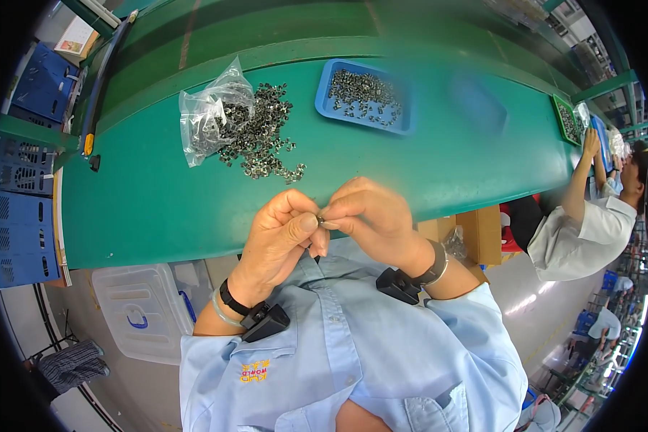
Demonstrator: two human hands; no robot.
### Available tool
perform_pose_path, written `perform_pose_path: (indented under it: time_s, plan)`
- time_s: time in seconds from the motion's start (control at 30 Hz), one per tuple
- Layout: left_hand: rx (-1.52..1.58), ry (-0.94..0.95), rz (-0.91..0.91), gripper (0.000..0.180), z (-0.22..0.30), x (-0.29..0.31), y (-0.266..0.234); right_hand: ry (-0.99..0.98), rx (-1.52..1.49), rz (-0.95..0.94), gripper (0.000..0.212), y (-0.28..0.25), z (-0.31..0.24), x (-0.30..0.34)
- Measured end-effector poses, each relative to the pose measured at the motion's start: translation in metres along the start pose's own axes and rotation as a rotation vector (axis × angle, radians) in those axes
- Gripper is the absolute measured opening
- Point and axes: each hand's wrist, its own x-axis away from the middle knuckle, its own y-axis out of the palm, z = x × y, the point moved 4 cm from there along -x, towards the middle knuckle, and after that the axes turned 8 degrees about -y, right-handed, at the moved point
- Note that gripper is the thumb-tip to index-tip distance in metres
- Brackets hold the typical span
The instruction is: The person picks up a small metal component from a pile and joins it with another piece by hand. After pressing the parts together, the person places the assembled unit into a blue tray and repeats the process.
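Note:
My left hand and my right hand meet in front of my chest, near the front edge of the green table. Between the pinched fingertips of both sits a small dark metal part, mostly covered by the fingers, so its exact shape is hard to read. Beyond my left hand lies a loose heap of small shiny metal parts, spilling from a clear plastic bag. Farther off, past my right hand, a blue tray holds many similar small parts.
The green tabletop stretches across in front of me. A lidded clear plastic box stands at lower left, and an open cardboard box at right. A co-worker sits far right by a green tray. Blue crates line the left.

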Motion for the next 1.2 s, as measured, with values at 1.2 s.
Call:
perform_pose_path:
  time_s: [1.2]
  plan:
    - [-0.056, -0.121, 0.103, 0.021, 0.015, 0.009, 0.009, 0.090, -0.057, 0.105, 0.013, 0.015, 0.003, 0.010]
